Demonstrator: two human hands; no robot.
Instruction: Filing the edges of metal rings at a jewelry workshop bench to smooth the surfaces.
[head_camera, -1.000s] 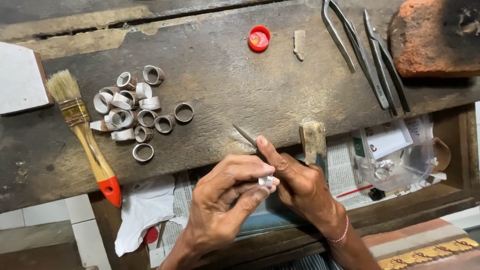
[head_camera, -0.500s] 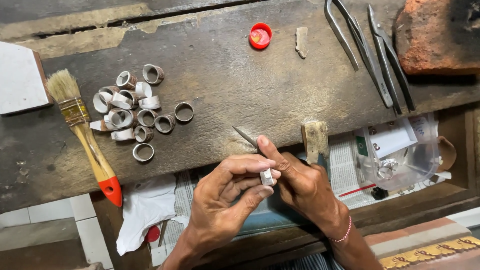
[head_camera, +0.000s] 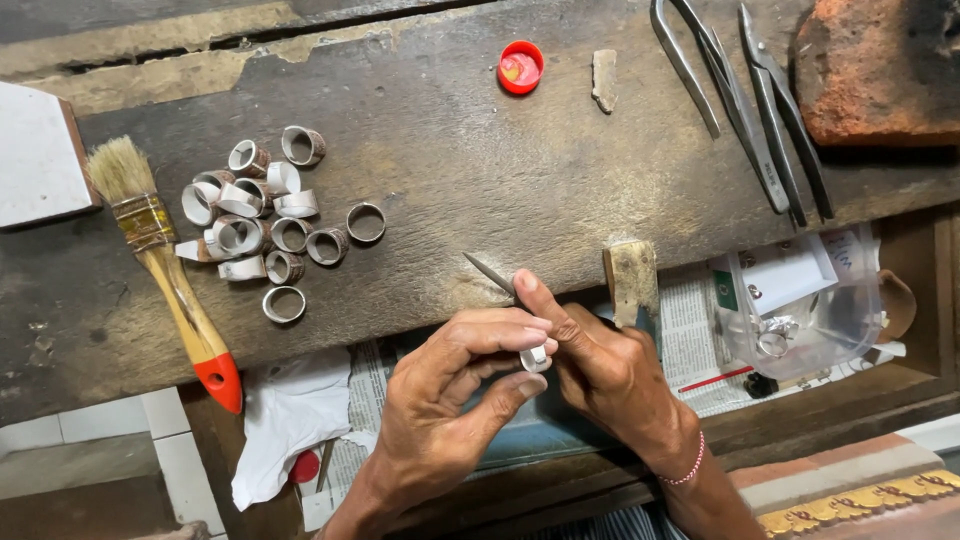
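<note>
— Two hands at the bench edge, pressed close together. Left hand pinching a small silver ring between thumb and fingertips; ring right at the front lip of the wooden workbench, just below its edge.

— And the right?

— Right hand closed around a thin metal file, forefinger laid along it, tip of the file poking up and left over the bench top. File shaft against the ring, as far as can be told; exact contact hidden by the fingers.

— Anything else near?

— Just beside the right hand, a worn wooden bench pin jutting out from the bench edge. Well to the left, a heap of silver ring blanks on the bench, some upright, some tipped, one lying apart nearest the front. Left of that heap, a paintbrush with pale bristles and a red-tipped wooden handle, lying slantwise.

— Further back?

— Red bottle cap open side up, with a small grey chip close beside it. Long metal tongs and tweezers to the right, next to a rough red brick. Below the bench, newspaper, a crumpled white cloth, and a clear plastic bag with small metal bits inside.
</note>
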